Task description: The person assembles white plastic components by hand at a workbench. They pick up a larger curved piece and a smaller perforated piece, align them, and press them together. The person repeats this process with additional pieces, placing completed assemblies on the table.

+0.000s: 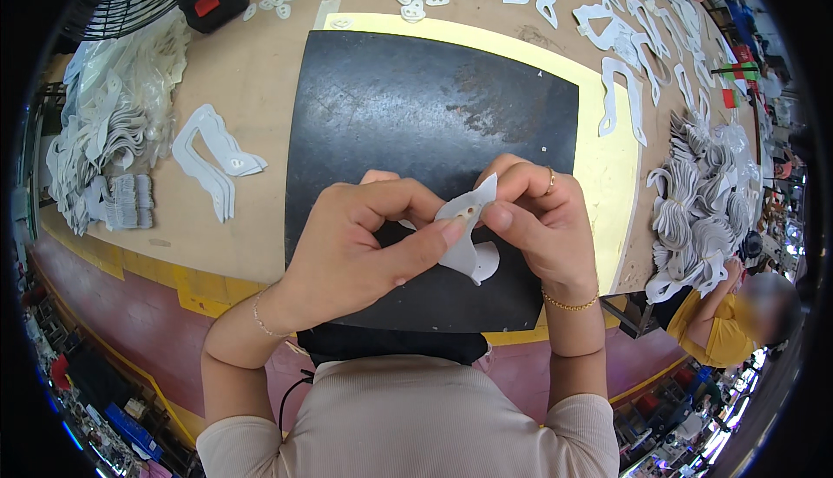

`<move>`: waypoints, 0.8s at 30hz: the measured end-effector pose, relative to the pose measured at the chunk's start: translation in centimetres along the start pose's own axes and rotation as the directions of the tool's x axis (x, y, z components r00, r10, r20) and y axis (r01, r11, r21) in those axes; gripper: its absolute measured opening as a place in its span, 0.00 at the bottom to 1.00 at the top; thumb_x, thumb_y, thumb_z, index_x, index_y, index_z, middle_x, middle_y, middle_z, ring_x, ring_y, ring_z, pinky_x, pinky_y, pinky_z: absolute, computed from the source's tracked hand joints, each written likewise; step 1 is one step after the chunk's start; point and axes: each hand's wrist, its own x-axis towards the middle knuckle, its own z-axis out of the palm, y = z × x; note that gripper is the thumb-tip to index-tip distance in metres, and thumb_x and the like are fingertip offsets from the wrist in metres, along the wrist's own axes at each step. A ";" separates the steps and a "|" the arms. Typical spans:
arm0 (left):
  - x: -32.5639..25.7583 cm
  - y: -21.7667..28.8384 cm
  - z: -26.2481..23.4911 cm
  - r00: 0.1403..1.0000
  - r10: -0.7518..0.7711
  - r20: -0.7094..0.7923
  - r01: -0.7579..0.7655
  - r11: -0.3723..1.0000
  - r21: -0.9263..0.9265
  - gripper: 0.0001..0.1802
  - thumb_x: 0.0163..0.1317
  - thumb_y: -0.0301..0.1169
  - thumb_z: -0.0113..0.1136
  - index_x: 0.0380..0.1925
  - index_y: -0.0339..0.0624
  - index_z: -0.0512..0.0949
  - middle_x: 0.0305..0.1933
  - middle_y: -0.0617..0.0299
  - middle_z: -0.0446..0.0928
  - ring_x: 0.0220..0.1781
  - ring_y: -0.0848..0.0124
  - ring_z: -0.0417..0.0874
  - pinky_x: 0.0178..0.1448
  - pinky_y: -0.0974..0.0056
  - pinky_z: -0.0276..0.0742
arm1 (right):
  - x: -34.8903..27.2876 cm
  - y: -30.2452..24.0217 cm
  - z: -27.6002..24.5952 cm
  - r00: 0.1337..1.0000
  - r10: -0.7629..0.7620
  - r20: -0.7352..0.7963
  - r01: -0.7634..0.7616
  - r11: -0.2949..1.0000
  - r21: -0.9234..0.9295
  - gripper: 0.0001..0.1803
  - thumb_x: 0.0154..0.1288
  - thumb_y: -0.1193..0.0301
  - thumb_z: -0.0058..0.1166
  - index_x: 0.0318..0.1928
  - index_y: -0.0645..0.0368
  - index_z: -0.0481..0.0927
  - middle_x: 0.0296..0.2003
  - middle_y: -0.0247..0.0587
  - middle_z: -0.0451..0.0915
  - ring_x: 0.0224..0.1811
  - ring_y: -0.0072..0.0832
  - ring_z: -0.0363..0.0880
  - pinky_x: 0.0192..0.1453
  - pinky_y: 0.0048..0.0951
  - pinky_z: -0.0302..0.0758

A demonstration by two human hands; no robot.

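White cutout piece point(466, 237) sat pinched between both hands over the black mat point(390, 105), near its front edge. I saw left hand point(356, 239) & right hand point(534, 218) closed on it w/ fingertips, prob. to work its layers.

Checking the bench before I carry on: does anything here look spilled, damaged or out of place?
Nothing stands out. Both hands, left and right, pinch one white cut piece over the black mat. The mat shows scuffs, and the other white pieces lie in loose piles, none fallen.
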 end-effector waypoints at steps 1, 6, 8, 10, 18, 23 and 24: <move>0.0 0.1 0.0 1.000 -0.012 0.006 0.012 1.000 -0.002 0.09 0.66 0.34 0.70 0.34 0.38 0.87 0.23 0.66 0.82 0.29 0.79 0.75 0.45 0.69 0.68 | 0.0 -0.1 0.1 1.000 -0.016 -0.005 0.016 1.000 -0.013 0.02 0.70 0.78 0.64 0.39 0.64 0.84 0.37 0.32 0.81 0.38 0.15 0.76 0.41 0.19 0.71; -0.1 0.0 0.1 0.999 -0.038 0.019 0.038 0.999 -0.011 0.09 0.66 0.33 0.70 0.33 0.38 0.86 0.22 0.66 0.82 0.29 0.80 0.75 0.42 0.69 0.68 | 0.0 0.2 0.4 0.998 -0.068 -0.014 0.068 0.996 -0.049 0.04 0.69 0.79 0.64 0.36 0.62 0.81 0.35 0.31 0.78 0.38 0.16 0.74 0.43 0.20 0.70; 0.0 0.0 0.2 0.999 -0.027 0.024 0.027 0.999 -0.020 0.09 0.67 0.33 0.70 0.34 0.38 0.86 0.23 0.67 0.82 0.29 0.81 0.75 0.40 0.70 0.67 | 0.0 0.7 0.4 0.990 -0.138 -0.011 0.136 0.986 -0.100 0.05 0.69 0.79 0.64 0.36 0.61 0.80 0.34 0.30 0.77 0.37 0.16 0.73 0.43 0.21 0.70; 0.2 -0.3 0.1 1.000 0.016 0.024 -0.016 1.000 -0.014 0.09 0.67 0.33 0.70 0.34 0.37 0.86 0.23 0.67 0.82 0.28 0.82 0.75 0.39 0.70 0.67 | -0.1 0.5 0.5 0.998 -0.044 -0.036 0.043 0.999 -0.025 0.04 0.69 0.78 0.64 0.36 0.61 0.80 0.35 0.30 0.78 0.37 0.16 0.73 0.43 0.21 0.69; 0.0 -0.2 0.3 1.000 -0.009 0.008 0.010 0.999 -0.043 0.10 0.68 0.34 0.69 0.34 0.38 0.86 0.20 0.67 0.81 0.24 0.83 0.74 0.39 0.70 0.67 | -0.4 0.6 0.7 0.999 -0.021 -0.047 0.021 1.000 -0.006 0.04 0.69 0.78 0.64 0.38 0.62 0.81 0.36 0.31 0.79 0.39 0.15 0.74 0.44 0.19 0.69; -0.1 -0.2 0.5 1.000 0.014 -0.005 -0.014 1.000 0.010 0.10 0.68 0.34 0.69 0.33 0.39 0.86 0.17 0.69 0.79 0.23 0.83 0.73 0.40 0.71 0.66 | -0.5 1.1 1.1 0.996 -0.048 -0.077 0.051 0.998 0.034 0.06 0.68 0.77 0.65 0.36 0.61 0.79 0.35 0.30 0.77 0.37 0.15 0.72 0.43 0.19 0.68; -0.1 -0.2 0.7 1.000 0.025 -0.012 -0.024 1.000 0.017 0.10 0.68 0.35 0.69 0.33 0.39 0.86 0.17 0.70 0.78 0.23 0.83 0.73 0.40 0.71 0.66 | -0.5 1.1 1.4 0.994 -0.054 -0.093 0.058 0.997 0.043 0.07 0.68 0.77 0.66 0.36 0.61 0.78 0.34 0.29 0.76 0.37 0.14 0.72 0.42 0.19 0.68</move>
